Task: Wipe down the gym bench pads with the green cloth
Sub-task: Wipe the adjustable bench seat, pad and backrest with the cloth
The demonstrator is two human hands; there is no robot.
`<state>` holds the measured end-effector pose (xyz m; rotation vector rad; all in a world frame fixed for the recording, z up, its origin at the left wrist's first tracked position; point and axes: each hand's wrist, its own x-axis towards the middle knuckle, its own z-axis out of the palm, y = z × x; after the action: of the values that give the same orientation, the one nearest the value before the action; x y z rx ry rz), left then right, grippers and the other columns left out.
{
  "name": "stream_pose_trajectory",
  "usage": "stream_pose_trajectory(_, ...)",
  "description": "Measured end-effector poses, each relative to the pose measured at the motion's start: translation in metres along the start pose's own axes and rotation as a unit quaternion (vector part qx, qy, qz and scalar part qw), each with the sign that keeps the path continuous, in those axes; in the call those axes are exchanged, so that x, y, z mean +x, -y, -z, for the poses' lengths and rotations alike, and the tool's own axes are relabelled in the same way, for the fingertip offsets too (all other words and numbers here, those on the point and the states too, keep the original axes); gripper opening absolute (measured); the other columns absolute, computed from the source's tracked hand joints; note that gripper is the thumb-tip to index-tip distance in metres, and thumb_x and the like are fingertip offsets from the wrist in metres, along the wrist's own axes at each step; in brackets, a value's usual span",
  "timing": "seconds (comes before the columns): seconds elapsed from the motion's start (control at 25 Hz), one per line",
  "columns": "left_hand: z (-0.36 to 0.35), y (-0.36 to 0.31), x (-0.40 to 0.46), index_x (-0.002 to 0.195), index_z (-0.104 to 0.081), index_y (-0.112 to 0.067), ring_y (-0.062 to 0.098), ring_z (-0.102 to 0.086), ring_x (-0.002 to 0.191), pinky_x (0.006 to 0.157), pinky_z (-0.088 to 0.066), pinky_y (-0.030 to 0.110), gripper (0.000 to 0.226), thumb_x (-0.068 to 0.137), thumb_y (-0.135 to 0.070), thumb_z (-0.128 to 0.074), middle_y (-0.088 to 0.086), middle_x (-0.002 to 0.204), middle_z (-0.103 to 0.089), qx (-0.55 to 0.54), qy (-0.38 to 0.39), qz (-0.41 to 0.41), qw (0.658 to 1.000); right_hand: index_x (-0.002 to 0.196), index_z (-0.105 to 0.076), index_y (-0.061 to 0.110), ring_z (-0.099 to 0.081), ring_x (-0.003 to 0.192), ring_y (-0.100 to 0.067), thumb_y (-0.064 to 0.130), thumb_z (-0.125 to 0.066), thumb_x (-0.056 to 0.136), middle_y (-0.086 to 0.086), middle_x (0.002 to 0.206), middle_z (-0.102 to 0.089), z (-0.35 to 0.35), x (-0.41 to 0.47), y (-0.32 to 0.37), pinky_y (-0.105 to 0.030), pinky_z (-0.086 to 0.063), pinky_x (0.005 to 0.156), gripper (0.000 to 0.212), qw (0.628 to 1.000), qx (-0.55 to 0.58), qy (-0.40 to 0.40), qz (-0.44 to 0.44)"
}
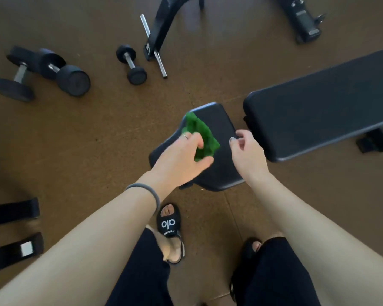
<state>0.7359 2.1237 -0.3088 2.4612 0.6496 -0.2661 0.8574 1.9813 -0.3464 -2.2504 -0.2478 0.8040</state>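
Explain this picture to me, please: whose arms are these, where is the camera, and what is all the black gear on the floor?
There is no machine here. A person wears one camera on the head, so you look down along their own two arms. The left hand grips a green cloth on the small seat pad of a black gym bench. The right hand hangs beside it with loosely curled fingers, holding nothing. The longer back pad stretches away to the right. On the brown floor lie three dumbbells and other black equipment parts. Below, you see the person's own feet in black sandals.
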Motion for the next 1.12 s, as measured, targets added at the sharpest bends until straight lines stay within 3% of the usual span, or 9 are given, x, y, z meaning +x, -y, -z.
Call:
stream_pose_trajectory(0.08,-0.059,0.014,0.021,0.137,-0.055,-0.02,0.023,-0.06,0.113,0.092,-0.052,0.039,0.05,0.1,-0.053,-0.055,0.003,0.132,-0.059,0.116,0.038,-0.022,0.992,0.155,-0.042,0.022,-0.05,0.135,-0.021,0.038,-0.042,0.108,-0.003,0.146,-0.055,-0.016,0.034,-0.036,-0.039,-0.04,0.112,0.049,0.994,-0.064,-0.008,0.093)
stream_pose_trajectory(0.2,-0.127,0.02,0.039,0.156,-0.041,-0.023,0.034,-0.039,0.145,0.121,-0.034,0.049,0.059,0.105,-0.052,-0.037,0.014,0.158,-0.041,0.213,-0.038,-0.015,0.976,0.16,-0.033,0.034,-0.034,0.15,-0.023,0.046,-0.031,0.109,-0.004,0.164,-0.036,-0.038,0.072,-0.079,-0.049,-0.031,0.122,0.053,0.981,-0.098,0.001,0.169)
stream_pose_trajectory(0.28,-0.16,0.024,0.049,0.16,-0.034,-0.021,0.034,-0.025,0.154,0.128,-0.019,0.051,0.06,0.107,-0.049,-0.029,0.015,0.166,-0.03,0.219,-0.1,-0.007,0.971,0.16,-0.023,0.045,-0.033,0.15,-0.021,0.05,-0.025,0.11,0.005,0.17,-0.022,-0.046,0.088,-0.095,-0.052,-0.034,0.118,0.05,0.981,-0.078,0.027,0.174)
stream_pose_trajectory(0.44,-0.172,0.031,0.082,0.159,-0.039,-0.022,0.034,-0.024,0.155,0.129,-0.013,0.047,0.061,0.106,-0.048,-0.025,0.016,0.166,-0.031,0.227,-0.161,-0.005,0.96,0.16,-0.019,0.048,-0.037,0.147,-0.023,0.054,-0.018,0.109,0.01,0.17,-0.018,-0.051,0.103,-0.107,-0.052,-0.032,0.112,0.052,0.978,-0.055,0.031,0.197)
stream_pose_trajectory(0.6,-0.163,0.018,0.117,0.163,-0.026,-0.028,0.025,-0.008,0.16,0.129,0.0,0.04,0.056,0.11,-0.047,-0.024,0.008,0.173,-0.015,0.205,-0.168,0.083,0.961,0.162,-0.02,0.044,-0.041,0.143,-0.034,0.055,-0.02,0.109,0.003,0.17,-0.019,-0.053,0.105,-0.11,-0.053,-0.032,0.111,0.054,0.974,-0.059,0.027,0.219)
stream_pose_trajectory(0.84,-0.212,-0.004,0.021,0.16,-0.037,-0.027,0.025,-0.021,0.157,0.13,-0.011,0.041,0.058,0.107,-0.048,-0.024,0.007,0.168,-0.03,0.191,-0.198,0.031,0.961,0.162,-0.022,0.043,-0.031,0.151,-0.03,0.057,-0.015,0.107,0.001,0.172,-0.016,-0.047,0.101,-0.118,-0.053,-0.026,0.115,0.056,0.973,-0.008,0.056,0.225)
stream_pose_trajectory(0.96,-0.189,0.014,0.06,0.16,-0.035,-0.03,0.026,-0.021,0.157,0.13,-0.009,0.039,0.059,0.106,-0.05,-0.021,0.007,0.169,-0.028,0.201,-0.179,0.033,0.963,0.162,-0.022,0.04,-0.03,0.151,-0.03,0.058,-0.016,0.107,-0.002,0.172,-0.016,-0.049,0.102,-0.117,-0.053,-0.028,0.115,0.058,0.972,-0.016,0.048,0.23)
stream_pose_trajectory(1.12,-0.16,0.019,0.124,0.164,-0.023,-0.026,0.026,-0.008,0.16,0.13,-0.003,0.042,0.058,0.11,-0.046,-0.022,0.01,0.173,-0.014,0.208,-0.175,0.119,0.955,0.163,-0.018,0.04,-0.032,0.15,-0.034,0.06,-0.018,0.107,-0.004,0.172,-0.014,-0.05,0.101,-0.116,-0.054,-0.03,0.114,0.06,0.97,-0.047,0.044,0.236)
